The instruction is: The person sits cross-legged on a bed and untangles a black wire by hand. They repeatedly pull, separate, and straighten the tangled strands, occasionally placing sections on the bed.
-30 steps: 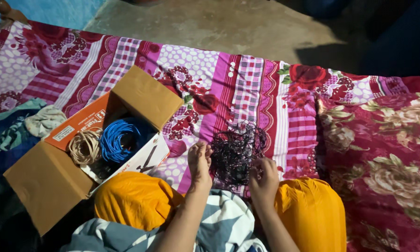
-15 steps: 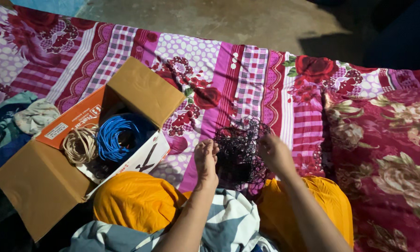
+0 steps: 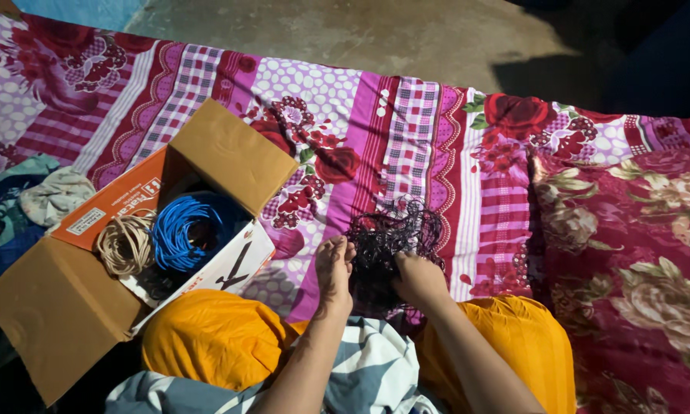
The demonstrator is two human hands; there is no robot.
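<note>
– Where is the wire?
– I see a tangle of black wire [image 3: 391, 245] on the bed [image 3: 437, 138], just past my knees. It is a round clump, no long side.
– And my hands?
– My left hand [image 3: 333, 268] and right hand [image 3: 418, 277] pinch its near edge.
– Room around it?
– Open box [image 3: 230, 153] close on the left; bare bed beyond.

Looking at a bed w/ a pink-purple floral patchwork sheet [image 3: 406, 123]. Lying right on it: open cardboard box [image 3: 61, 307] at left, tangled black wire bundle [image 3: 391, 238] near the middle, dark red floral blanket [image 3: 636, 261] at right, crumpled teal cloth [image 3: 23, 207] bunching up at far left edge.
</note>
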